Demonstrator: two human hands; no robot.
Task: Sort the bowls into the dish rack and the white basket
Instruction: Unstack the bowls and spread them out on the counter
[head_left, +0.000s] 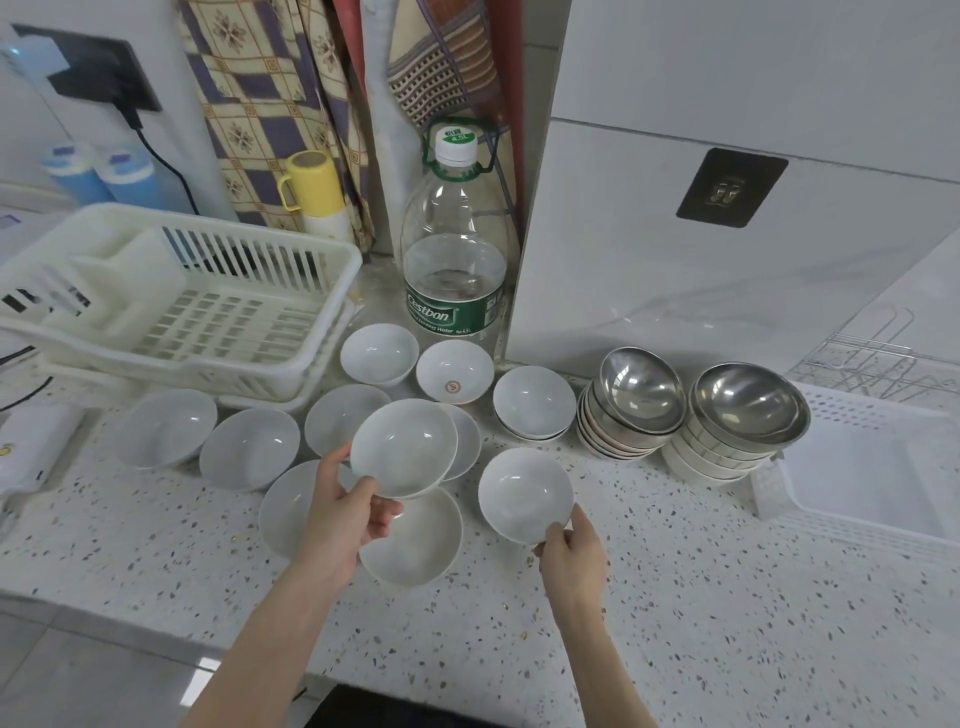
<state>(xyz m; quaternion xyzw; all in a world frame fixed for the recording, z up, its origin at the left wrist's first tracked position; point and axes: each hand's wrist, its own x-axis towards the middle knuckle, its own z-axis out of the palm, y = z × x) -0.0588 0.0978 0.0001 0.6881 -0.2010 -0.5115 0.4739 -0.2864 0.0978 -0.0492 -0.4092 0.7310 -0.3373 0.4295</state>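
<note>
The left hand (347, 512) pinches a lifted round white ceramic bowl (402, 447) nearer the slatted white plastic dish rack (270, 249) at far left, while the right hand (569, 553) fingers grip another white bowl (524, 493).

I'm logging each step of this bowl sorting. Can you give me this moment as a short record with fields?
left hand: grips the rim of a white bowl, lifted over the others
right hand: pinches the rim of another white bowl
loose white bowls: spread on the speckled counter
steel bowls: two stacks, right of the white ones
dish rack: far left, no bowls inside
white basket: far right, no bowls inside
</note>
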